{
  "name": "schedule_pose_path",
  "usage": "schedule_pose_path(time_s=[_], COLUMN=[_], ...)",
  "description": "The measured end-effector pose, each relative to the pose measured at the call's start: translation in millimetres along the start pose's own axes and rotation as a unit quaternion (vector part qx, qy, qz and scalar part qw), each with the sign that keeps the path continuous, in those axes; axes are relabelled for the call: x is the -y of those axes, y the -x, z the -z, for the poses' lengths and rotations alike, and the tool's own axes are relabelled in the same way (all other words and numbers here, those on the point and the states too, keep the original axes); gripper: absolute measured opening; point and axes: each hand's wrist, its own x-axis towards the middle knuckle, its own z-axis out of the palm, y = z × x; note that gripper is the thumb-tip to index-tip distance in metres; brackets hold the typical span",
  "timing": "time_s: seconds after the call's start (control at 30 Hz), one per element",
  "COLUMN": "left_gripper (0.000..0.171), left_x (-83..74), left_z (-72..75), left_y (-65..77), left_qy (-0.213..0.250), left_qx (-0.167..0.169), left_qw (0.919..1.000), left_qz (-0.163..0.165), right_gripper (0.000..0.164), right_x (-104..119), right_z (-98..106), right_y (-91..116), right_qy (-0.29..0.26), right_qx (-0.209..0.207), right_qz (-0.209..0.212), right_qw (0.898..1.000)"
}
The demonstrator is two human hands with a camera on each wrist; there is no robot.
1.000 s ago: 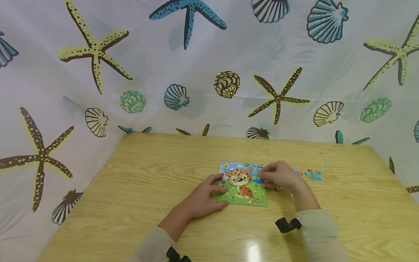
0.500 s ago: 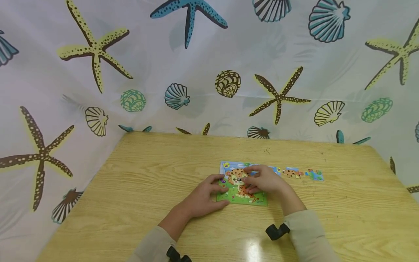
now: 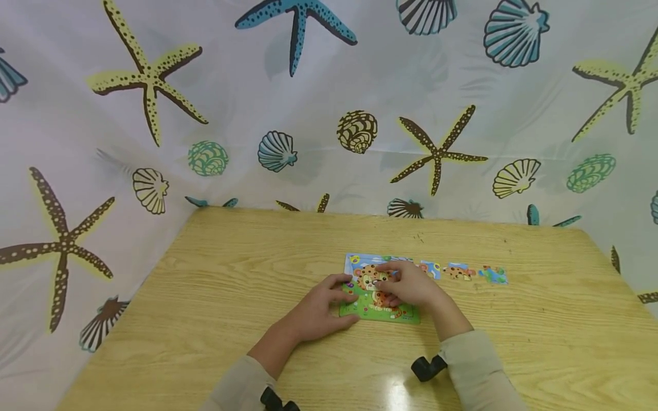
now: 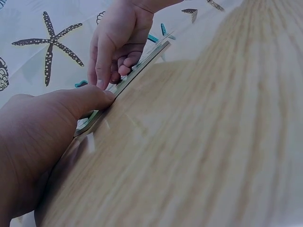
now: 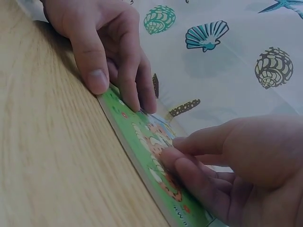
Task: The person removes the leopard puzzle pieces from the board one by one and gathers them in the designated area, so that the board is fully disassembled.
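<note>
A puzzle board (image 3: 377, 317) with a spotted cub on green grass and blue sky lies flat on the table. My left hand (image 3: 321, 308) rests at its left side, thumb at the near corner and the other fingers spread over the left edge. My right hand (image 3: 413, 285) is over the middle of the cub picture, covering part of it. In the right wrist view its thumb and bent fingers (image 5: 191, 172) pinch a puzzle piece (image 5: 164, 141) close over the board, the piece mostly hidden by the fingertips.
Right of the board, a row of loose puzzle pieces lies on the table: a blue one (image 3: 430, 269), one with cub spots (image 3: 459, 271) and a blue-green one (image 3: 494, 274). A curtain (image 3: 319, 142) with shells and starfish hangs behind the wooden table (image 3: 247, 257).
My right hand has moved left from the board's right edge onto the cub picture, taking a green and red piece along and uncovering the loose pieces. My left hand stays put.
</note>
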Motion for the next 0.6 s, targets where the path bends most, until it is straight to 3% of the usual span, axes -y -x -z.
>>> schedule_pose_path(time_s=[0.23, 0.37, 0.47, 0.6], left_gripper=[0.045, 0.045, 0.044, 0.044], left_x=[1.6, 0.7, 0.1, 0.4], left_z=[0.0, 0.5, 0.5, 0.1], left_y=[-0.1, -0.1, -0.3, -0.4], left_qy=[0.002, 0.0, 0.003, 0.007], left_qx=[0.001, 0.001, 0.0, 0.001], left_qw=[1.0, 1.0, 1.0, 1.0], left_qz=[-0.002, -0.004, -0.005, -0.004], right_gripper=[0.045, 0.04, 0.033, 0.027], right_x=[2, 6, 8, 11], right_z=[0, 0, -1, 1], right_y=[1, 2, 2, 2], right_qy=[-0.036, -0.047, -0.036, 0.022], right_qx=[0.004, -0.02, -0.046, -0.073], right_qz=[-0.002, -0.005, 0.011, 0.052], right_qw=[0.999, 0.999, 0.998, 0.996])
